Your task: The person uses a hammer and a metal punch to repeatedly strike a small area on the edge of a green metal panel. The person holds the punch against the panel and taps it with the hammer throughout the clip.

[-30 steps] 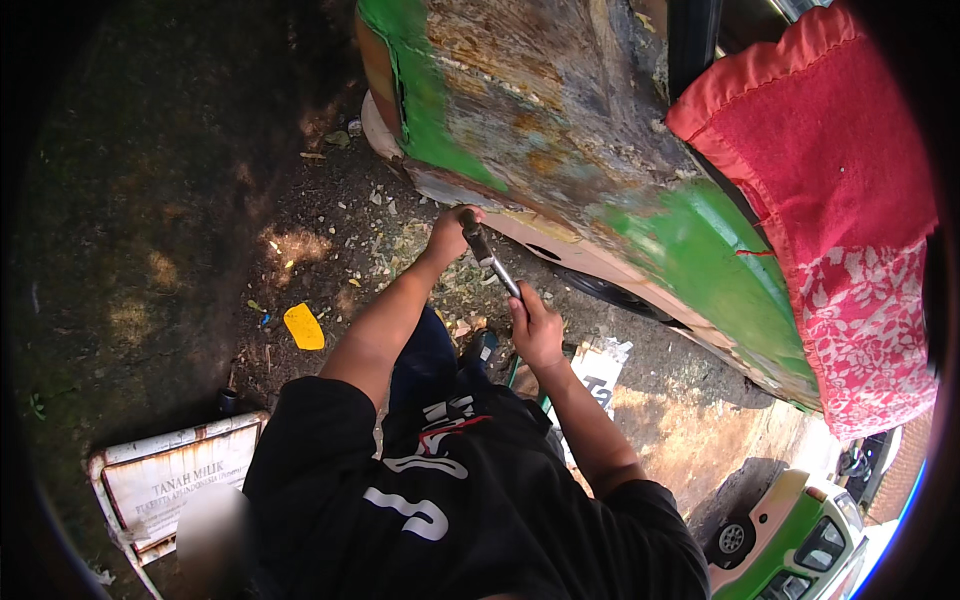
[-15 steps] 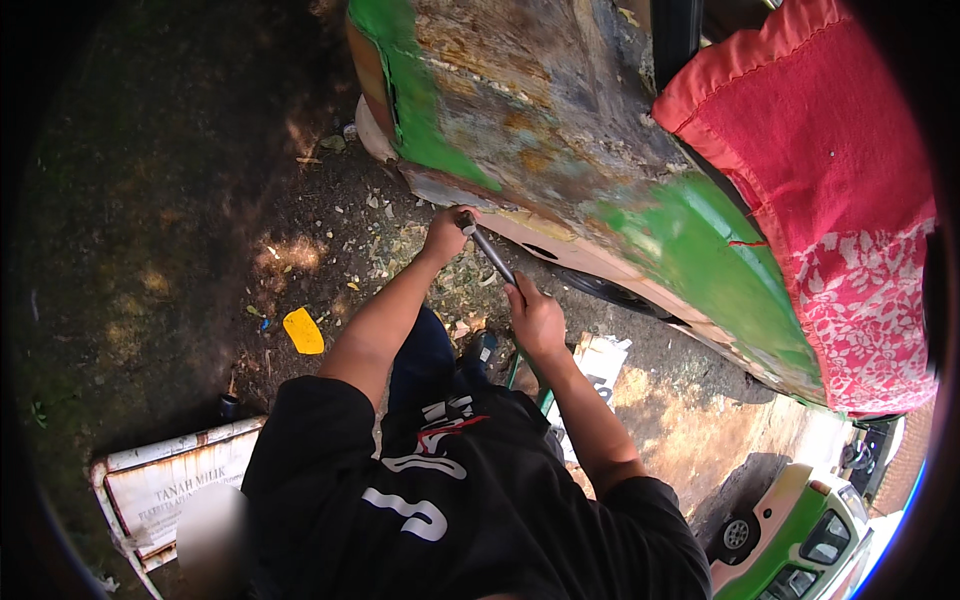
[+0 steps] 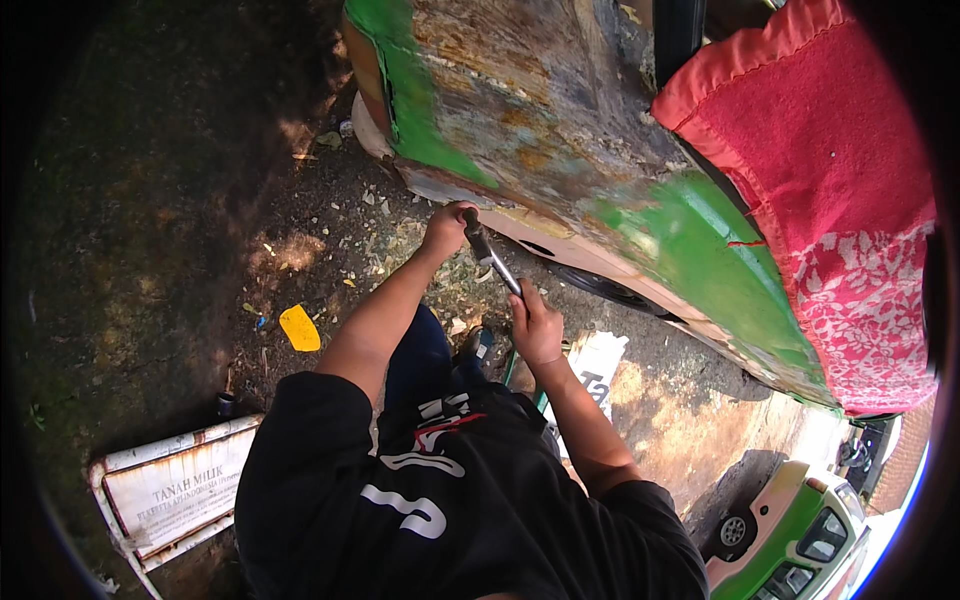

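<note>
A hammer-like tool with a dark head (image 3: 476,236) and shiny metal handle (image 3: 505,275) is held in my right hand (image 3: 536,328), fingers wrapped round the handle. My left hand (image 3: 446,230) is closed at the lower edge of a weathered vehicle body panel (image 3: 530,130), right beside the tool's head; what it grips is largely hidden behind that head. The panel is patched with green paint and bare, rusty areas, above a pale lower strip (image 3: 620,268).
A red cloth (image 3: 785,150) drapes over the vehicle. A rusty-framed white signboard (image 3: 190,455) lies lower left. A yellow scrap (image 3: 300,328) and debris lie on the ground. A printed white sheet (image 3: 602,355) is beside my legs; another green-and-white vehicle (image 3: 775,555) stands lower right.
The tool's head shifted and turned half a second ago and now sits angled much as a second ago, beside my left hand. Both hands keep their grip; the view has shifted slightly.
</note>
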A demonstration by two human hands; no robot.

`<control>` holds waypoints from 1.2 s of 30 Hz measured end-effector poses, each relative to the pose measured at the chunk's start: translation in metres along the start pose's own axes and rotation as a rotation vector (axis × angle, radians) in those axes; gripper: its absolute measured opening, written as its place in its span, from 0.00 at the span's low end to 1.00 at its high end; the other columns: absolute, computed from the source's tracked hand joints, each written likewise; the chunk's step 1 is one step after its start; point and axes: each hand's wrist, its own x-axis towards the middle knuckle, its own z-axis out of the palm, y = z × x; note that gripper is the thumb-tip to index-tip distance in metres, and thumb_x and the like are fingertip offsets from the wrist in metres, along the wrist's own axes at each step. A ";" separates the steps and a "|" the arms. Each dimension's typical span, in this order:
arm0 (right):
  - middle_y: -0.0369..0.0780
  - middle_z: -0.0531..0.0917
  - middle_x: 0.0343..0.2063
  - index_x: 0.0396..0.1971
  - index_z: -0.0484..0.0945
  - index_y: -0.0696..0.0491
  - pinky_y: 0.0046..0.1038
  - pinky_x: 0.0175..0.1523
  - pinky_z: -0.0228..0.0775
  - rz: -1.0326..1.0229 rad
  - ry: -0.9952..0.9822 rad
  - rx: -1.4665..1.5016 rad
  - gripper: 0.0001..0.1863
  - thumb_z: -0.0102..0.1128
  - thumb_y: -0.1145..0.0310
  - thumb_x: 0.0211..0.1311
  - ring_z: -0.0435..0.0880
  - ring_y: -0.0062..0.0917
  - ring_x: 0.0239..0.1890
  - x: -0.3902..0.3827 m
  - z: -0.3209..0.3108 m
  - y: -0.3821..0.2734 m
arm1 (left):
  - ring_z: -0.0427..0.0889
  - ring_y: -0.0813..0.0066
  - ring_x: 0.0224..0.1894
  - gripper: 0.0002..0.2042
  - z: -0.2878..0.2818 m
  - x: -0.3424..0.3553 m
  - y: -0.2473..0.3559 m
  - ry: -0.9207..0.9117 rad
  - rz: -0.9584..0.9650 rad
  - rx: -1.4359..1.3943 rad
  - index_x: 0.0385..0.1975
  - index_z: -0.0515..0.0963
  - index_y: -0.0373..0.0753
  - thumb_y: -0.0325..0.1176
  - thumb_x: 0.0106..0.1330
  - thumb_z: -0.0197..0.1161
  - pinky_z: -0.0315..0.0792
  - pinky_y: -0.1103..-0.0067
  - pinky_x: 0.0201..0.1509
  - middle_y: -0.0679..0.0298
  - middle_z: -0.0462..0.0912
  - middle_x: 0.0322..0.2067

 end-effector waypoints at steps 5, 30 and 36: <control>0.50 0.82 0.24 0.49 0.77 0.49 0.46 0.30 0.73 0.141 -0.155 -0.128 0.16 0.55 0.57 0.68 0.83 0.48 0.27 -0.002 0.009 0.025 | 0.81 0.65 0.33 0.07 -0.008 -0.006 -0.015 0.077 0.199 0.378 0.38 0.82 0.38 0.31 0.67 0.58 0.74 0.71 0.40 0.58 0.84 0.30; 0.47 0.82 0.27 0.53 0.77 0.60 0.28 0.38 0.72 0.366 -0.076 0.213 0.20 0.57 0.60 0.70 0.82 0.26 0.31 -0.038 -0.025 0.038 | 0.80 0.60 0.56 0.06 -0.002 -0.066 0.007 0.004 0.418 0.497 0.40 0.80 0.38 0.23 0.66 0.60 0.73 0.73 0.56 0.51 0.80 0.53; 0.43 0.82 0.26 0.52 0.77 0.58 0.26 0.37 0.72 0.373 -0.105 0.171 0.18 0.58 0.63 0.69 0.80 0.20 0.30 -0.038 -0.025 0.032 | 0.79 0.61 0.56 0.05 -0.001 -0.065 0.007 0.016 0.455 0.479 0.38 0.80 0.37 0.22 0.66 0.59 0.72 0.74 0.56 0.55 0.83 0.47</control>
